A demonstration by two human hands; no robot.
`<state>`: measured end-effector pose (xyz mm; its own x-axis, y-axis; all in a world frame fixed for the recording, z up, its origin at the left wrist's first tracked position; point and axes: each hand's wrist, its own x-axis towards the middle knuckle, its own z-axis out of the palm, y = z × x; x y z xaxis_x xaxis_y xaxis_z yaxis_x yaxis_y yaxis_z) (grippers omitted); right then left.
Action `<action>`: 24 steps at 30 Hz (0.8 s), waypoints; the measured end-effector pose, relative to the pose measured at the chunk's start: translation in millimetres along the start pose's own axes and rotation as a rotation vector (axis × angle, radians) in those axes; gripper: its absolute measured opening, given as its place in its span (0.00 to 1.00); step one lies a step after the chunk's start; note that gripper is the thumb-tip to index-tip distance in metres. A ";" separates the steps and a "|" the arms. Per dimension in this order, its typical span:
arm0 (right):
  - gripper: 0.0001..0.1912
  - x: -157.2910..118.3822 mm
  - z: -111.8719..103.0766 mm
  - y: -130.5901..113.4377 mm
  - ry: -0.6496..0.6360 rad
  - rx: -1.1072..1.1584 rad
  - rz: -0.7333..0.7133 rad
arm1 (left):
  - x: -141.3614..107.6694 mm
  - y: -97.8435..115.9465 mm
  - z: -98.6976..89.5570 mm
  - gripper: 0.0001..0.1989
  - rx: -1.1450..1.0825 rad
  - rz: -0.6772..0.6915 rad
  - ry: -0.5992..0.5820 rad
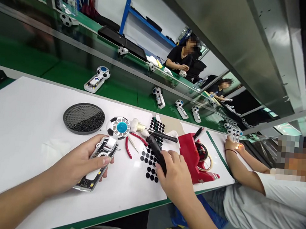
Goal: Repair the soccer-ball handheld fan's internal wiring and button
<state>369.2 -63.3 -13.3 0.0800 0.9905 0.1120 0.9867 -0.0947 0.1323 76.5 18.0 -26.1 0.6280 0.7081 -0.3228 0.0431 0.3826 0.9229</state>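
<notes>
My left hand is closed round the handle of a handheld fan. The handle's inside shows a circuit board and white parts. Its soccer-ball-patterned head has a blue centre and points away from me. My right hand has its fingers wrapped round a thick black electric screwdriver, held low over the table. Between the hands lie red-handled pliers. Several black round stickers lie beside and under the screwdriver. Behind it is a thinner black-handled screwdriver, its metal shaft pointing left.
A round black tray of small black screws stands at the back left. Right of my right hand is a red tool holder. Several similar fans lie along the green belt. A co-worker sits close on the right; others are across the line.
</notes>
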 end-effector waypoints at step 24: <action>0.06 -9.5 2.1 -21.3 -0.347 0.459 -0.039 | 2.2 -4.1 2.1 0.18 0.022 -0.090 -0.003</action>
<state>347.7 -70.5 -19.2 0.0074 0.9744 -0.2245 0.9441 -0.0808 -0.3195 79.4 16.8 -30.1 0.6234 0.6697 -0.4036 0.1161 0.4312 0.8948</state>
